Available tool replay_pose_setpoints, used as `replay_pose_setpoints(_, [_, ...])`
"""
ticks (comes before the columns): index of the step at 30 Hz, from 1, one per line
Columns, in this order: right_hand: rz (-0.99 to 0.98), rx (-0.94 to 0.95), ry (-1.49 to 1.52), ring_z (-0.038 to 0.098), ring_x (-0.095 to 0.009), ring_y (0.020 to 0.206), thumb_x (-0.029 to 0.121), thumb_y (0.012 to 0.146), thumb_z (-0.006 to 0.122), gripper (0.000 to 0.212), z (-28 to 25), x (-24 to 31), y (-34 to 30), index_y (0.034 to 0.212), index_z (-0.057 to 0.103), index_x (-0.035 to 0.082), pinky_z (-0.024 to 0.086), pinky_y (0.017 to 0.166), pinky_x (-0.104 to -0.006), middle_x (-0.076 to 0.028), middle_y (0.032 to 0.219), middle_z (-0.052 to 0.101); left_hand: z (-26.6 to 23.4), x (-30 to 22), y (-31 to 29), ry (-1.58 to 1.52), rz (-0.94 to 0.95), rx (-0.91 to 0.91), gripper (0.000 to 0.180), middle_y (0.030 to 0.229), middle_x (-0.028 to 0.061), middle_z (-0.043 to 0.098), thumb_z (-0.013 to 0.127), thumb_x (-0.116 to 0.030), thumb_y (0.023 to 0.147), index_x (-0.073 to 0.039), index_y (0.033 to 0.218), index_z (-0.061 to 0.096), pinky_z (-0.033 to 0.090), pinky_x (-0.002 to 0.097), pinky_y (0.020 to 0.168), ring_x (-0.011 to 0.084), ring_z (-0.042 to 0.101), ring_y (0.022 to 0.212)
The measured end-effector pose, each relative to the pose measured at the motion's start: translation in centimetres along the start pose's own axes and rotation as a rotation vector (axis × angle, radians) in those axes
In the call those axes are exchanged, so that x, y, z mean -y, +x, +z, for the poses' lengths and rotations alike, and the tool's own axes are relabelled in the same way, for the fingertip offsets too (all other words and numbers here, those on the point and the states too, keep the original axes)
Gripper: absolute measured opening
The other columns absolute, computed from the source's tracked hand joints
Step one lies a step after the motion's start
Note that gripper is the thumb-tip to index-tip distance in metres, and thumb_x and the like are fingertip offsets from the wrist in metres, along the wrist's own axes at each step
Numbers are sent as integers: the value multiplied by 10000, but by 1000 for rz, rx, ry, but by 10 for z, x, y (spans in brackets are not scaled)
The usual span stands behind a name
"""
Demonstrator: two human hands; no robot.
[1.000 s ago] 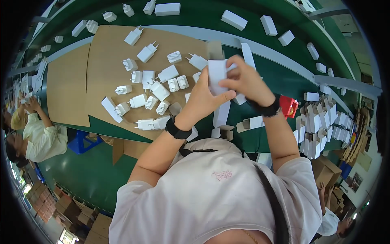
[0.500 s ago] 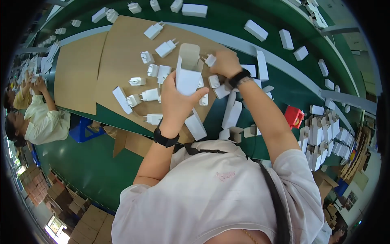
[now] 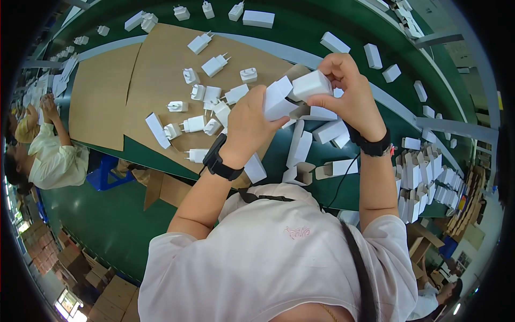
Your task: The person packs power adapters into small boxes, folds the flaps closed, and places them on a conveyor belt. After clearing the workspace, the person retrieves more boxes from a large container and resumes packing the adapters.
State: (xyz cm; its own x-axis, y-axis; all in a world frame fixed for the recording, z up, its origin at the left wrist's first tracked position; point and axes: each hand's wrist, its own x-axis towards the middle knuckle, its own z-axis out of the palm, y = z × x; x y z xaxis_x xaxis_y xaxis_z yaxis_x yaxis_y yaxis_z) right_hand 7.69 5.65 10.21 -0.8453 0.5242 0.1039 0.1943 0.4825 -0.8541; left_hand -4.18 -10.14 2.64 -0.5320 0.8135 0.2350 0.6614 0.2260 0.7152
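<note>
A white carton [image 3: 279, 99] is gripped around its sides by the left hand [image 3: 248, 126]; at its open end, a white adapter [image 3: 311, 86] is pinched between thumb and fingers of the right hand [image 3: 351, 94]. The adapter is probably light, rigid and slightly slippery, best held by its flat sides; the carton, apparently thin card, should be cupped gently. Beyond, pronged plastic adapters [image 3: 215, 65] are scattered over matte brown cardboard [image 3: 102, 96]; farther off, oblong white boxes [image 3: 258, 19] are spaced along a green surface [image 3: 300, 22].
</note>
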Motion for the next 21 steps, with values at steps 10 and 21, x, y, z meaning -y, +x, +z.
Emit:
replay_pose_setpoints(10, [-6, -264, 408, 528, -160, 1006, 83, 830, 604, 259, 25, -18, -33, 1080, 580, 17, 425, 857, -294, -106, 1139, 586, 9, -27, 0, -256, -9, -112, 782, 1132, 159, 543, 806, -212, 607, -58, 1241, 374, 484, 351, 788, 289, 587, 983])
replay_pose_setpoints(21, [-120, -351, 531, 570, -158, 937, 123, 883, 564, 206, 66, -16, -50, 1027, 589, -22, 453, 800, -265, -94, 1044, 606, 12, -44, -6, -626, -184, 147, 777, 1001, 126, 537, 755, -148, 640, -87, 1239, 263, 481, 323, 728, 234, 588, 860])
